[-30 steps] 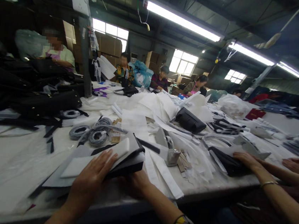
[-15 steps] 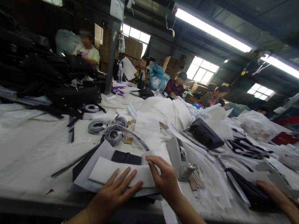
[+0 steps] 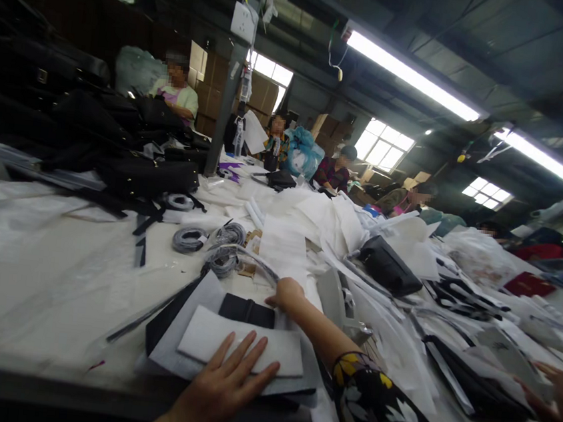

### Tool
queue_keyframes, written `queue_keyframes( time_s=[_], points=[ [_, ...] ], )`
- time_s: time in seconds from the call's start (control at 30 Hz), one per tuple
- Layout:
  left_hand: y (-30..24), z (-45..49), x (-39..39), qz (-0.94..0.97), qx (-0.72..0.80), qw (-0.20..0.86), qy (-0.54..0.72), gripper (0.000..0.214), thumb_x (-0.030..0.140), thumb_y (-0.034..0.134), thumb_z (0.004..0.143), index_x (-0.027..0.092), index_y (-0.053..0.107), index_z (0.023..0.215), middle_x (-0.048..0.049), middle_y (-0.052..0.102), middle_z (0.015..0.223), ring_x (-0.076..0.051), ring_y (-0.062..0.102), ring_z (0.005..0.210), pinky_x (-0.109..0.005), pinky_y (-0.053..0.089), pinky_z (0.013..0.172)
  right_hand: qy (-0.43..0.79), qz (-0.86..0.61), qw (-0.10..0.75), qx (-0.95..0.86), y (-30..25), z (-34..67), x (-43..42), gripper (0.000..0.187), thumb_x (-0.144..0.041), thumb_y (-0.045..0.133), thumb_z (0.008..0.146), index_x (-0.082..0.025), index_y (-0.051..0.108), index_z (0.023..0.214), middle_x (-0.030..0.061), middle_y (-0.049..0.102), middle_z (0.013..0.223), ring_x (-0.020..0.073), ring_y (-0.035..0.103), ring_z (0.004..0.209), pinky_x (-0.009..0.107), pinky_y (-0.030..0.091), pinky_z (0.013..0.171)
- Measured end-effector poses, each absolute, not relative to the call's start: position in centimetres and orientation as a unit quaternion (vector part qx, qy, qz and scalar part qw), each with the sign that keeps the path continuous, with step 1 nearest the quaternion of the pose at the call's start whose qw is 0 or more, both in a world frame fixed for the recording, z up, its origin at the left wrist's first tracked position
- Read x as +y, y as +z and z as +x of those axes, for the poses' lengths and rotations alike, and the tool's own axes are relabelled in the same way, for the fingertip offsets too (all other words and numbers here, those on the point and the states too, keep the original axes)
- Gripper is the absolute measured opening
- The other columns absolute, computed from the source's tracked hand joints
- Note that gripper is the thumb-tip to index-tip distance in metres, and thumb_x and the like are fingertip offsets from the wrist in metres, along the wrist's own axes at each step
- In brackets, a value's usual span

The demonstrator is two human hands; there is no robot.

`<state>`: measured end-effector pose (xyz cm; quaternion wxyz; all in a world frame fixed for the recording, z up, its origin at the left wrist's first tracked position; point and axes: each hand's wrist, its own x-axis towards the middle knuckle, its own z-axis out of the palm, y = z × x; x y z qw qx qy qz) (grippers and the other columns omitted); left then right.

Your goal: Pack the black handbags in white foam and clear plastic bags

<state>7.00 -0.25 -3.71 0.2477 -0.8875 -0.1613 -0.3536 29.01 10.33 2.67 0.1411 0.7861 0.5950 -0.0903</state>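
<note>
My left hand [image 3: 230,383] lies flat with spread fingers on a white padded sheet [image 3: 198,336]. Under that sheet are a thin whitish sheet [image 3: 166,346] and black material, part of which shows at the left. A small black folded piece [image 3: 248,310] sits along the far edge of the padding. My right hand [image 3: 287,295] reaches past this piece, its fingers curled downward by the end of a grey strap [image 3: 262,264]. What those fingers pinch, if anything, is hidden.
Coiled grey cords [image 3: 224,252] lie beyond the work. A grey tape dispenser [image 3: 337,297] stands right of it. At the right edge a co-worker's hand [image 3: 558,394] is near a black bag [image 3: 479,386]. Black bags [image 3: 149,173] are heaped at the left.
My right hand has moved forward from the padded sheet's right corner to beyond the black piece, its forearm and sleeve coming into view. My left hand stays on the padding.
</note>
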Motion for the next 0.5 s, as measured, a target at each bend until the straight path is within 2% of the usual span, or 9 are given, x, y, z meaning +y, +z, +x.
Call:
queue_keyframes(
  time_s=[0.13, 0.3, 0.5],
  points=[
    [-3.7, 7.0, -0.3, -0.888, -0.165, 0.256, -0.344, 0.055, 0.007, 0.028, 0.100, 0.031, 0.043, 0.147, -0.0061, 0.058, 0.142, -0.025, 0.060, 0.124, -0.044, 0.046, 0.103, -0.131, 0.798, 0.163, 0.565, 3.0, 28.8, 9.8, 0.031, -0.035, 0.062, 0.096, -0.016, 0.060, 0.121, 0.0087, 0.063, 0.120, 0.0221, 0.065, 0.101, 0.041, 0.057, 0.085],
    [-4.1, 6.9, -0.1, -0.889, -0.158, 0.245, -0.352, 0.052, 0.010, 0.031, 0.101, 0.030, 0.041, 0.148, -0.0072, 0.056, 0.144, -0.025, 0.059, 0.125, -0.046, 0.042, 0.109, -0.138, 0.809, 0.169, 0.546, 3.2, 29.1, 9.0, 0.031, -0.035, 0.062, 0.096, -0.016, 0.061, 0.121, 0.0091, 0.062, 0.122, 0.0226, 0.064, 0.104, 0.043, 0.056, 0.088],
    [-4.4, 7.1, -0.2, -0.896, -0.154, 0.241, -0.341, 0.054, 0.010, 0.030, 0.101, 0.031, 0.040, 0.149, -0.0064, 0.057, 0.143, -0.025, 0.058, 0.126, -0.046, 0.045, 0.105, -0.135, 0.828, 0.158, 0.522, 2.3, 29.2, 9.8, 0.034, -0.035, 0.062, 0.096, -0.016, 0.059, 0.124, 0.0099, 0.060, 0.125, 0.0239, 0.063, 0.107, 0.045, 0.055, 0.090]
  ],
)
